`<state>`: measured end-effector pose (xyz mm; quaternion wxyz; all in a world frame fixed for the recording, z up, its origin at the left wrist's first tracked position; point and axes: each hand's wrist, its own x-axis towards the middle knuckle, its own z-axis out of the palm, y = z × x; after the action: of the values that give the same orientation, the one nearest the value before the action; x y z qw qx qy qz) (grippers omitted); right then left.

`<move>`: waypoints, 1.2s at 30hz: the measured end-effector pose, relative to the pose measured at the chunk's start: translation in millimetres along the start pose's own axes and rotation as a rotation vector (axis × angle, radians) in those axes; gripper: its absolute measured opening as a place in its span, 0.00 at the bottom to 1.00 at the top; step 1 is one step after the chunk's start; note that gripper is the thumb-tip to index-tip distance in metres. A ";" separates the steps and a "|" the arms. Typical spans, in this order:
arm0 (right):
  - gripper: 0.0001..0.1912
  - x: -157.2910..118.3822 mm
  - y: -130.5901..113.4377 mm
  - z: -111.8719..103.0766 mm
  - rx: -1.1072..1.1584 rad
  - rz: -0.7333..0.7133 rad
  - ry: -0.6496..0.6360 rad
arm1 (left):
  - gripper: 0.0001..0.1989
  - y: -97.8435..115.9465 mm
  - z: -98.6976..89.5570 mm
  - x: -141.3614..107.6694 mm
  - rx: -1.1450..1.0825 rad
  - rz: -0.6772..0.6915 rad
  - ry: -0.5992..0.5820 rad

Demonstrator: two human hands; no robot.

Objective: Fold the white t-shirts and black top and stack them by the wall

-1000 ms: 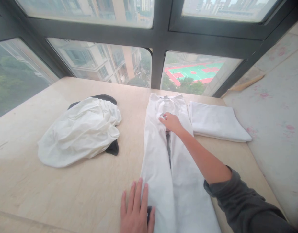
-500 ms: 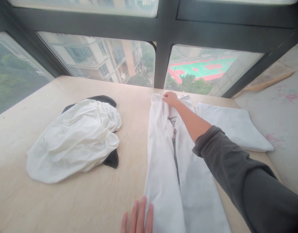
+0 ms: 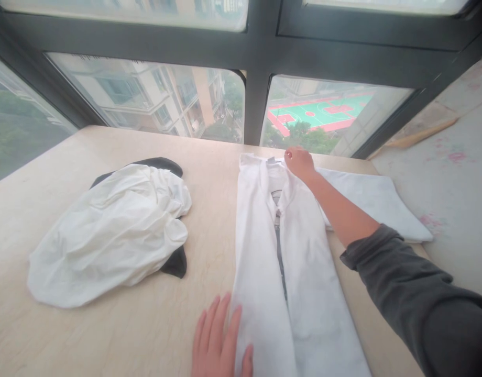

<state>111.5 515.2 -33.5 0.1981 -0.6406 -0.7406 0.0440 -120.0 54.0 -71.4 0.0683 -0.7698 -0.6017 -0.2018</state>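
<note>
A white shirt (image 3: 260, 262) lies lengthwise on the pale surface, its two sides folded inward. Through the narrow gap between the folds a dark printed picture shows. At the far right corner of the shirt is my right hand (image 3: 299, 161), its fingers curled closed on the cloth; the fingertips are partly hidden. My left hand (image 3: 217, 340) rests with fingers stretched out along the near left edge of the shirt, the thumb over the cloth.
A crumpled white cloth (image 3: 111, 235) with black parts (image 3: 176, 263) lies to the left. To the right is a flat folded white cloth (image 3: 361, 201) beside the flowered wall (image 3: 457, 178). Dark window frames (image 3: 252, 99) border the far side of the pale ledge (image 3: 119, 335).
My right hand has moved right, from the middle of the shirt's far edge to its far right corner. My left hand has come further into view. The camera view has shifted slightly.
</note>
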 end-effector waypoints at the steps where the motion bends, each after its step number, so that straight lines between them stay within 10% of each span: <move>1: 0.19 1.2 6.5 -3.3 -0.037 0.009 -0.070 | 0.26 -1.8 -3.7 22.2 -0.007 0.019 -0.039; 6: 0.21 20.0 16.9 0.2 -0.123 0.005 -0.313 | 0.24 7.9 11.8 142.5 -0.043 0.073 -0.176; 11: 0.16 34.7 18.2 12.9 -0.140 0.050 -0.288 | 0.32 12.1 62.0 219.8 -0.018 0.077 -0.206; 30: 0.24 -41.2 0.2 49.9 0.016 -0.073 -0.081 | 0.27 -50.5 147.4 353.8 -0.038 -0.008 -0.228; 36: 0.26 -45.2 -10.1 23.6 0.057 -0.056 -0.127 | 0.25 -49.2 118.8 340.7 0.018 0.022 -0.208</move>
<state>98.4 474.3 -62.6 0.1701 -0.6094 -0.7679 0.1001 -73.6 414.7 -52.3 0.0149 -0.7925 -0.5988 -0.1147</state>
